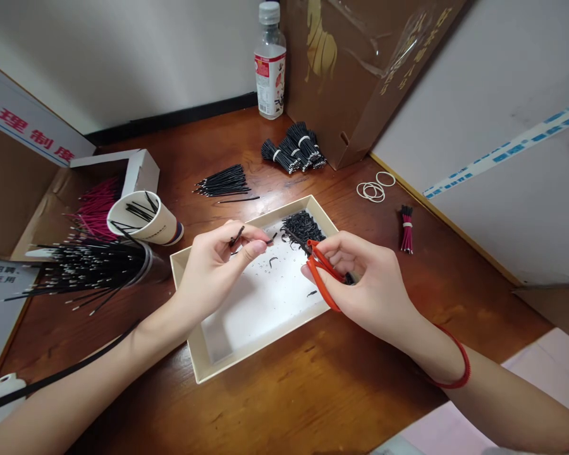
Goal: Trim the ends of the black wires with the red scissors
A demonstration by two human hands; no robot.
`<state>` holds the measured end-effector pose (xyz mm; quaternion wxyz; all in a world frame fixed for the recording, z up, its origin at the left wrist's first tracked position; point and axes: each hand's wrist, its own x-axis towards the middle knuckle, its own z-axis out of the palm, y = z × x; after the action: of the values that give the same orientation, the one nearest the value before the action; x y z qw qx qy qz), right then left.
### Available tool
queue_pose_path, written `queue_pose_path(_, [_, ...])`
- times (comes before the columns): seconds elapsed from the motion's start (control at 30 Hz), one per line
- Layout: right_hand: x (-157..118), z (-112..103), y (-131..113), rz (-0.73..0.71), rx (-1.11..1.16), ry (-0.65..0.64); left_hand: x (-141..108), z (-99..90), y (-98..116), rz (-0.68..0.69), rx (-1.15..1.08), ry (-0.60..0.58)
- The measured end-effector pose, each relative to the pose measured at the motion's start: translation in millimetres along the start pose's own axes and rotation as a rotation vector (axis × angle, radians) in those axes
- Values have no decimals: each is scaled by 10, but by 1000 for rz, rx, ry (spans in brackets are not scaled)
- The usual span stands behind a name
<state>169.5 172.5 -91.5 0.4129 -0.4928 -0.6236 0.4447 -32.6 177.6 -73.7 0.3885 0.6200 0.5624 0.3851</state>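
My left hand (218,262) pinches a short black wire (238,236) between thumb and fingers, above the left part of a shallow cream box lid (246,360). A small dark end sticks out past the fingertips toward the scissors. In my right hand (367,275) are red-handled scissors (323,272), their dark blades pointing left toward my left hand. Beneath the blades lies a heap of short black cut pieces (304,226) in the lid's far corner. A few loose bits are scattered over its white bottom. Whether the blades are parted is hard to make out.
Left stand a paper cup (164,221) with black wires, a container of black wires (95,265) and pink wires (95,205). Behind the lid are loose black wires (222,181), banded bundles (296,148) and a bottle (270,69). Rubber bands (373,188) and a pink bundle (406,234) lie right.
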Motion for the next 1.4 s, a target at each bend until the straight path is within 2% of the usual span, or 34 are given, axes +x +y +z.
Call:
queue_pose_path(0.13, [86,32,-22,4,110,-51,-1,-6,-16,19,14,-26])
queue_pose_path(0.27, [228,106,-94,-119,198,-94,-1,-11,-33,29,8,-41])
queue_pose_path(0.4, [325,162,-158,-180,224,-111,11,-13,-37,54,32,-55])
queue_pose_path(0.53, [345,174,-180,-198,182,-86,0,-8,-34,99,72,0])
queue_pose_path(0.7, [324,150,-190,-162,230,-115,-38,-1,-23,152,96,84])
queue_pose_path(0.77, [284,115,-183,-155,195,-115,-39,-1,-19,138,108,109])
queue_pose_path(0.87, [176,54,-123,-176,11,-96,-25,-3,-23,91,96,139])
queue_pose_path(1.03, [9,41,72,-320,-231,-8,-10,-7,-52,55,20,185])
queue_pose_path(1.4, [26,82,110,-357,-275,17,-9,-6,-72,44,-36,177])
